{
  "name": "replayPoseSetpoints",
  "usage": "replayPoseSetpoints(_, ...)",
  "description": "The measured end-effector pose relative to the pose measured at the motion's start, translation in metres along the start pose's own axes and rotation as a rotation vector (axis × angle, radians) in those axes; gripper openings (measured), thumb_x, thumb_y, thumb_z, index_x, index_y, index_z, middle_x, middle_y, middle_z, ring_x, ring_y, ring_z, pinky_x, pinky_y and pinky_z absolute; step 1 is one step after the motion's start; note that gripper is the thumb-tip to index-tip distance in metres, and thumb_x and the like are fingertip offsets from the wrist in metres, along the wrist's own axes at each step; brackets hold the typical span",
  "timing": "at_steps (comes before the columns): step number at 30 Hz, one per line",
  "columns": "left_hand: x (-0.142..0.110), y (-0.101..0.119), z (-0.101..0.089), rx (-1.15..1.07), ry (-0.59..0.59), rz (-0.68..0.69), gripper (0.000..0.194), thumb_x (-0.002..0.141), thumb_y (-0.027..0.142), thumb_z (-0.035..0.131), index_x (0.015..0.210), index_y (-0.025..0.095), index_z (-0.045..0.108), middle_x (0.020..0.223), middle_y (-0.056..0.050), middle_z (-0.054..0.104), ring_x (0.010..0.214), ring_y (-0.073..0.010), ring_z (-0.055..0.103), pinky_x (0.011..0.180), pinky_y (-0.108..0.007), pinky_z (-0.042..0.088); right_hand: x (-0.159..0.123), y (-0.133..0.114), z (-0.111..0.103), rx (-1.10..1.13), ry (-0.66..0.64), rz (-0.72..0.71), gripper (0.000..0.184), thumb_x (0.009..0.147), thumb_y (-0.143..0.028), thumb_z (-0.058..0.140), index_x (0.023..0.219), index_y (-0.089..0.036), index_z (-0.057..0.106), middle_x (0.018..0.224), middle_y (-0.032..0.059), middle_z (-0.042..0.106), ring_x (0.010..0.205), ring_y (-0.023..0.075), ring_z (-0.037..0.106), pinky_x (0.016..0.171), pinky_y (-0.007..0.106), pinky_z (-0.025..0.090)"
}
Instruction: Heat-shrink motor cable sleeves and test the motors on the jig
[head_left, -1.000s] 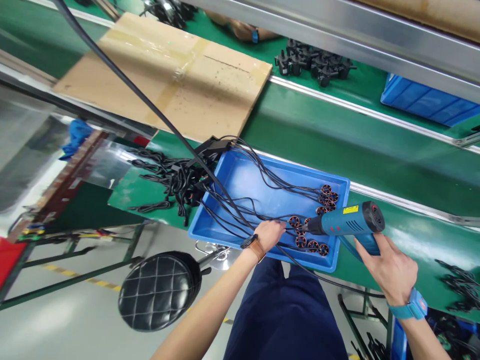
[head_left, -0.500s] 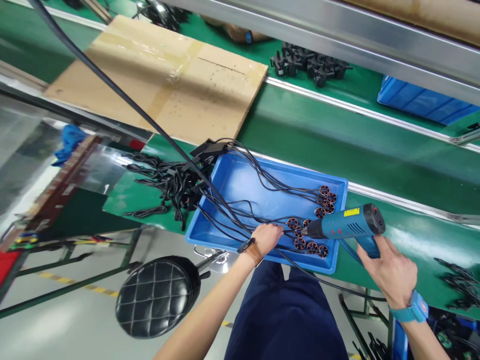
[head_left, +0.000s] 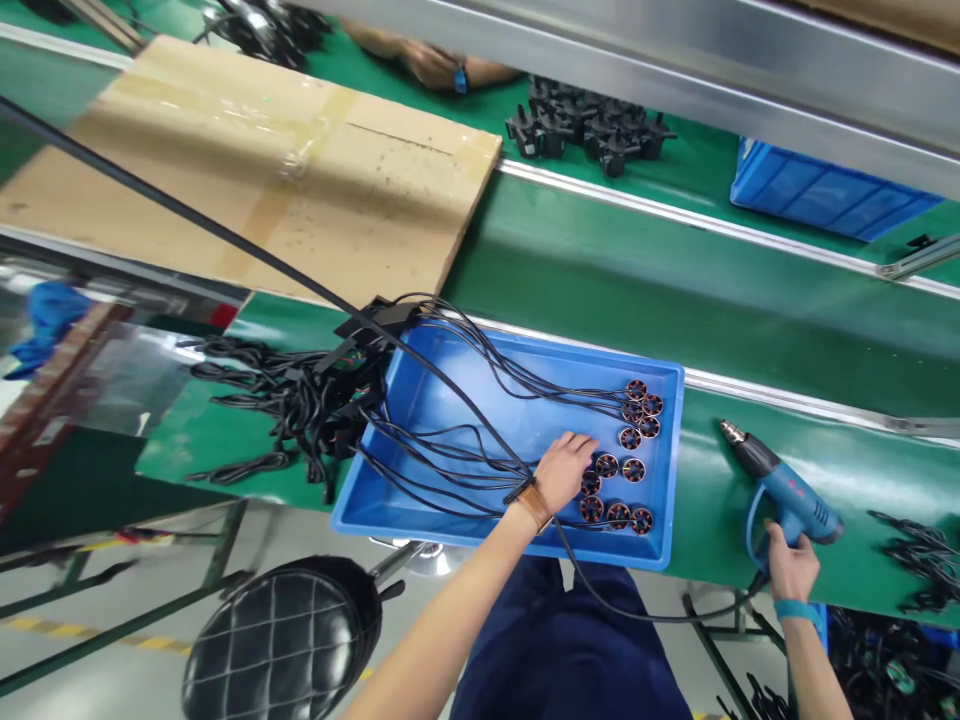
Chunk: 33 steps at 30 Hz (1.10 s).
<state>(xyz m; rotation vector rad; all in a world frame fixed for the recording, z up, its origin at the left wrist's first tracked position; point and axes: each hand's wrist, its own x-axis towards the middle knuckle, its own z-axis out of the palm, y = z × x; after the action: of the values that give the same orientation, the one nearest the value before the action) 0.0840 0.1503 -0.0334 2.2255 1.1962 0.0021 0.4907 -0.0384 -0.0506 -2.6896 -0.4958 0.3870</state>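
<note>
A blue tray (head_left: 667,460) sits on the green bench and holds several small round motors (head_left: 626,465) with long black wires (head_left: 465,410) trailing out to the left. My left hand (head_left: 566,470) rests in the tray, fingers curled over the wires beside the motors. My right hand (head_left: 787,565) grips the handle of a blue heat gun (head_left: 784,490), which stands on the bench right of the tray with its nozzle pointing up and left.
A flat cardboard sheet (head_left: 292,170) lies on the belt at the back left. Black parts (head_left: 592,130) and a blue bin (head_left: 817,185) sit on the far side, where another person's hand (head_left: 431,65) shows. A black stool (head_left: 281,645) stands below. More black wires (head_left: 919,565) lie at the right.
My right hand has pulled the heat gun away from the motors and set it down on the bench right of the tray. My left hand stays on the wires.
</note>
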Motion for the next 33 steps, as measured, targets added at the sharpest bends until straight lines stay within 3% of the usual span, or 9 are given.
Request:
replayPoseSetpoints(3, 0.018, -0.003, 0.0, -0.019, -0.134, 0.018, 0.027, 0.096, 0.016, 0.045, 0.114, 0.019, 0.064, 0.115, -0.009, 0.068, 0.114, -0.0282, 0.055, 0.094, -0.044, 0.046, -0.003, 0.003, 0.009, -0.116, -0.044, -0.022, 0.047, 0.072, -0.065, 0.059, 0.07, -0.017, 0.06, 0.056, 0.0093, 0.059, 0.056, 0.0303, 0.057, 0.051, 0.039, 0.043)
replayPoseSetpoints(5, 0.022, -0.007, -0.002, -0.032, -0.185, 0.008, 0.02, 0.096, 0.018, 0.046, 0.101, 0.019, 0.066, 0.105, -0.008, 0.069, 0.108, -0.0277, 0.057, 0.092, -0.043, 0.045, -0.015, -0.009, 0.006, -0.32, 0.05, -0.136, 0.056, 0.077, -0.064, 0.056, 0.082, -0.009, 0.065, 0.07, 0.0211, 0.064, 0.067, 0.0381, 0.061, 0.055, 0.044, 0.045)
replayPoseSetpoints(7, 0.022, -0.009, -0.002, -0.072, -0.19, 0.005, 0.016, 0.096, 0.019, 0.047, 0.096, 0.019, 0.063, 0.101, -0.007, 0.068, 0.102, -0.0248, 0.06, 0.09, -0.04, 0.045, -0.035, -0.033, 0.003, -0.445, 0.188, -0.304, 0.068, 0.083, -0.062, 0.054, 0.105, 0.001, 0.065, 0.096, 0.0338, 0.063, 0.09, 0.0459, 0.061, 0.066, 0.051, 0.047)
replayPoseSetpoints(9, 0.019, -0.011, 0.0, -0.123, -0.16, -0.015, 0.014, 0.096, 0.018, 0.046, 0.095, 0.019, 0.06, 0.099, -0.006, 0.066, 0.096, -0.022, 0.061, 0.087, -0.036, 0.045, -0.062, -0.067, 0.006, -0.403, 0.202, -0.556, 0.062, 0.09, -0.055, 0.054, 0.12, -0.001, 0.061, 0.111, 0.0315, 0.061, 0.104, 0.0437, 0.057, 0.081, 0.053, 0.047)
replayPoseSetpoints(12, 0.012, -0.012, 0.003, -0.186, -0.1, -0.071, 0.015, 0.097, 0.017, 0.042, 0.095, 0.021, 0.057, 0.098, -0.005, 0.065, 0.088, -0.0198, 0.062, 0.079, -0.032, 0.047, -0.104, -0.128, 0.03, -0.135, -0.121, -1.013, 0.03, 0.099, -0.034, 0.048, 0.112, -0.014, 0.067, 0.103, 0.0143, 0.067, 0.101, 0.0293, 0.058, 0.092, 0.045, 0.047)
replayPoseSetpoints(15, 0.006, -0.017, 0.004, -0.246, -0.044, -0.145, 0.018, 0.098, 0.016, 0.038, 0.095, 0.022, 0.055, 0.099, -0.005, 0.066, 0.086, -0.0189, 0.064, 0.078, -0.031, 0.048, -0.133, -0.179, 0.069, 0.061, -0.434, -1.211, 0.03, 0.103, -0.024, 0.043, 0.12, -0.017, 0.067, 0.11, 0.0103, 0.068, 0.106, 0.0241, 0.056, 0.096, 0.04, 0.047)
replayPoseSetpoints(19, 0.004, -0.025, 0.001, -0.272, 0.028, -0.223, 0.018, 0.097, 0.018, 0.038, 0.094, 0.022, 0.056, 0.097, -0.006, 0.069, 0.088, -0.0195, 0.066, 0.081, -0.031, 0.048, -0.139, -0.213, 0.108, 0.083, -0.568, -1.261, 0.029, 0.104, -0.026, 0.044, 0.115, -0.017, 0.069, 0.094, 0.0082, 0.071, 0.098, 0.0233, 0.057, 0.09, 0.038, 0.049)
replayPoseSetpoints(23, 0.009, -0.028, -0.005, -0.18, 0.0, -0.269, 0.023, 0.097, 0.019, 0.036, 0.093, 0.021, 0.059, 0.093, -0.007, 0.072, 0.085, -0.0206, 0.068, 0.077, -0.032, 0.047, -0.138, -0.221, 0.125, 0.01, -0.624, -1.276, 0.018, 0.099, -0.026, 0.054, 0.106, -0.018, 0.068, 0.096, 0.0067, 0.071, 0.096, 0.0224, 0.058, 0.086, 0.036, 0.048)
replayPoseSetpoints(33, 0.028, -0.038, -0.029, -0.19, -0.161, -0.253, 0.025, 0.084, 0.011, 0.045, 0.085, 0.019, 0.069, 0.078, -0.006, 0.075, 0.076, -0.0208, 0.068, 0.067, -0.029, 0.044, -0.162, -0.214, 0.151, 0.006, -0.42, -1.107, 0.023, 0.098, -0.039, 0.06, 0.09, -0.019, 0.07, 0.09, 0.0064, 0.07, 0.089, 0.0218, 0.058, 0.08, 0.036, 0.042)
